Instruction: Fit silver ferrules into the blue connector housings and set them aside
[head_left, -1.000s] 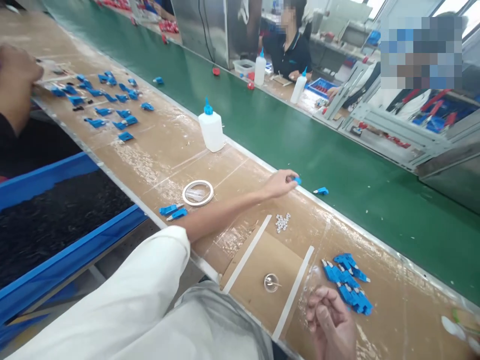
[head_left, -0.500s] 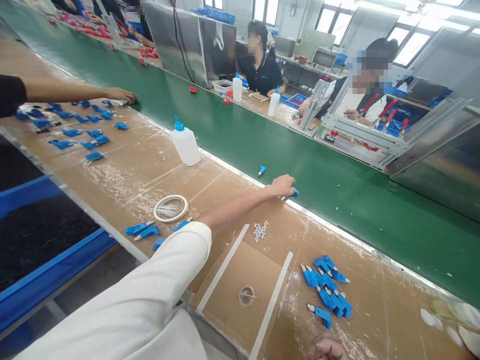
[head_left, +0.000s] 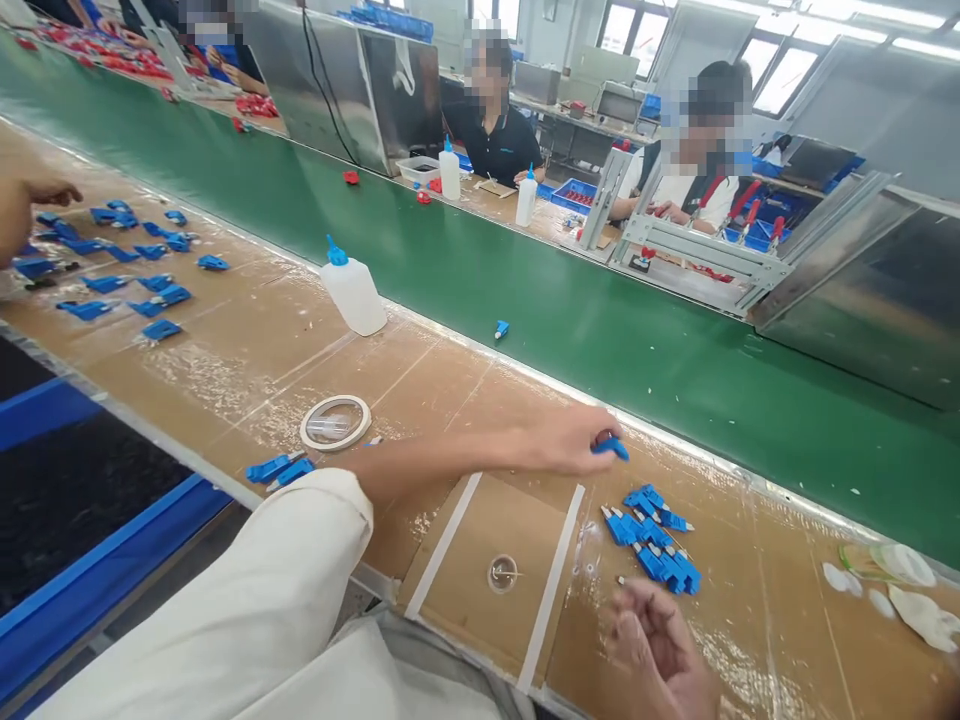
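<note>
From the head camera, I see my left hand [head_left: 571, 440] reaching across the table [head_left: 787, 575], its fingers bent closely around one blue piece [head_left: 615, 449]. The fingers cover one end of this piece, so I cannot tell its full shape, nor whether it touches the table below. The visible part points to the right and slightly downward in the view, with its long axis nearly level. It is near the edge of the green conveyor belt [head_left: 675, 360], past the far end of the cardboard sheet [head_left: 517, 520].

My right hand [head_left: 656, 640] is half open, with curled fingers, beside the pile of blue pieces [head_left: 660, 550]; its wrist is cut off by the lower edge. A small pale tip [head_left: 621, 580] shows at its fingertips, but the rest is hidden, so I cannot tell if this hand holds something. In the pile, several white tips point to the upper left, and one points right.

My left sleeve [head_left: 285, 560] partly covers the blue pieces near the tape ring [head_left: 304, 425]. At the left edge, another person's hand [head_left: 52, 190] is blurred.
</note>
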